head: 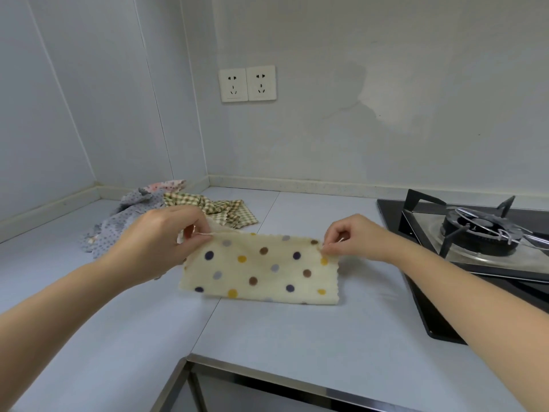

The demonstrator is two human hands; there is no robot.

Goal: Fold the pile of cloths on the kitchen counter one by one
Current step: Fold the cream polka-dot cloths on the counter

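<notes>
We pinched the dotted cloth (pixel 258 267) with left hand (pixel 166 236) and right hand (pixel 353 237), pale counter (pixel 282 331), gas hob (pixel 475 230) right, sockets (pixel 247 83) behind

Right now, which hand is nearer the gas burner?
Right. The right hand pinches the dotted cloth at its corner nearest the burner; the left hand pinches the opposite corner, farther away.

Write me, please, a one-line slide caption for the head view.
The left hand and right hand pinch the far corners of a cream polka-dot cloth on the counter, more cloths heaped behind.
</notes>
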